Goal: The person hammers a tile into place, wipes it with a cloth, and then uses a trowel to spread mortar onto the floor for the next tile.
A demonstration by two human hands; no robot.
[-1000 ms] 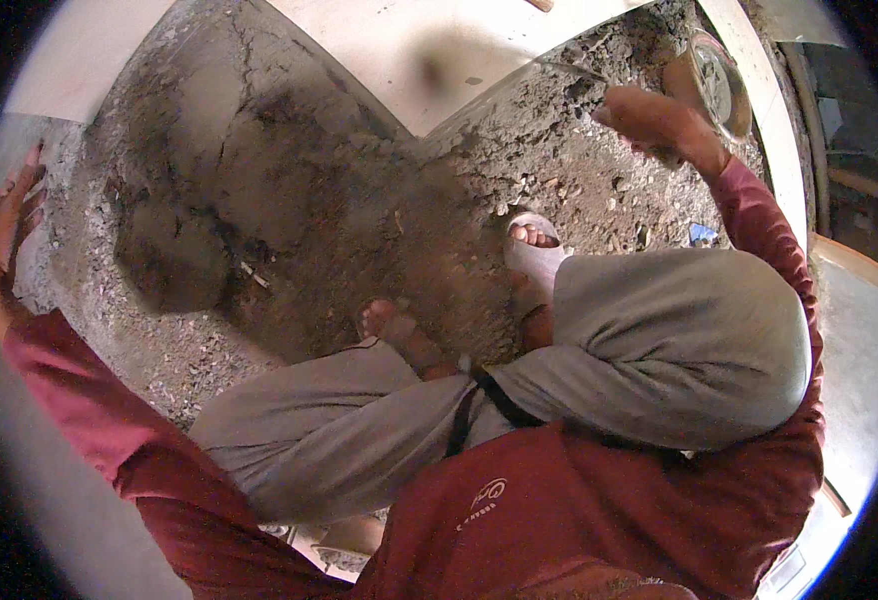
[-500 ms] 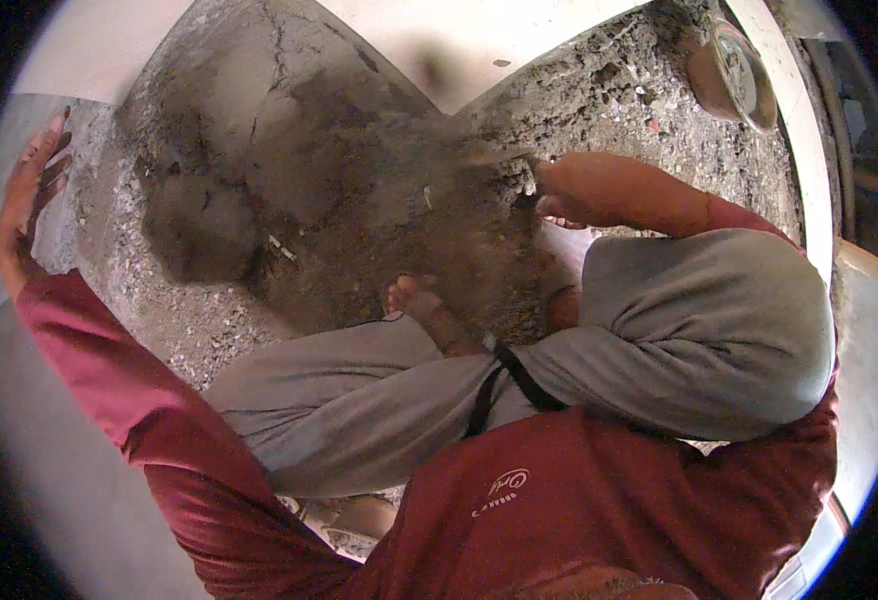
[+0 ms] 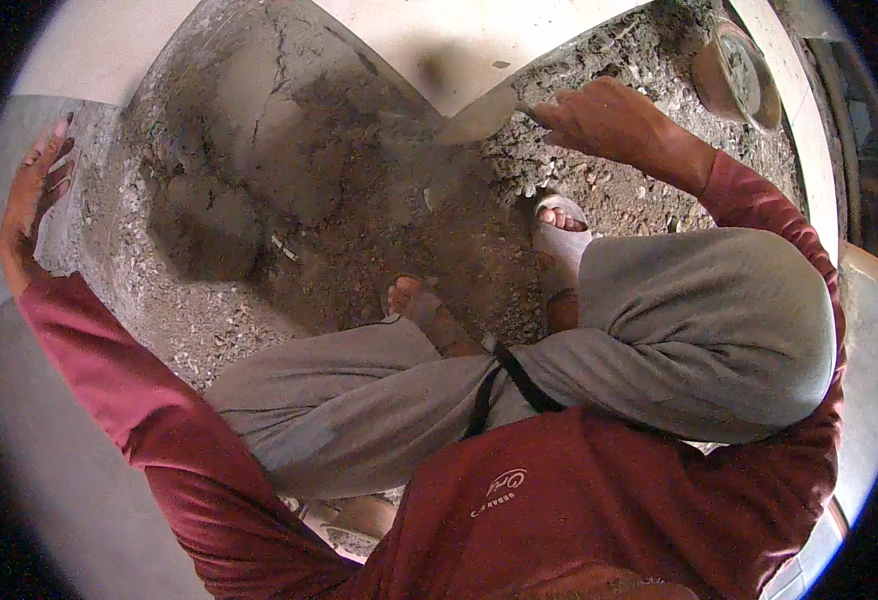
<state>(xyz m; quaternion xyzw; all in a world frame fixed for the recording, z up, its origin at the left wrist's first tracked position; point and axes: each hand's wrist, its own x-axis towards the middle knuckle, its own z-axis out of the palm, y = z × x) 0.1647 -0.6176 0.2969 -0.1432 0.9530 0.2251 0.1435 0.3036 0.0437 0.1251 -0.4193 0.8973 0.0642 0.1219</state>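
My right hand is closed, palm down, over the rough ground at upper right. It grips what looks like a trowel, whose flat grey-brown blade points left near the corner of the pale floor; the handle is hidden in my fist. Broken, crumbly mortar lies just below the blade. Out at far left, my left hand rests with fingers stretched out on the edge of a smooth grey surface, holding nothing. Between the hands spreads a dark, cracked patch of cement and soil, partly in shadow.
A round bowl with grey contents stands at upper right beside a pale ledge. Pale flooring borders the far side. My bare foot and my other, dusty foot sit on the dirt below my hands.
My right hand has moved up and away from beside my foot, bringing the trowel with it and uncovering the foot. My left hand has barely moved.
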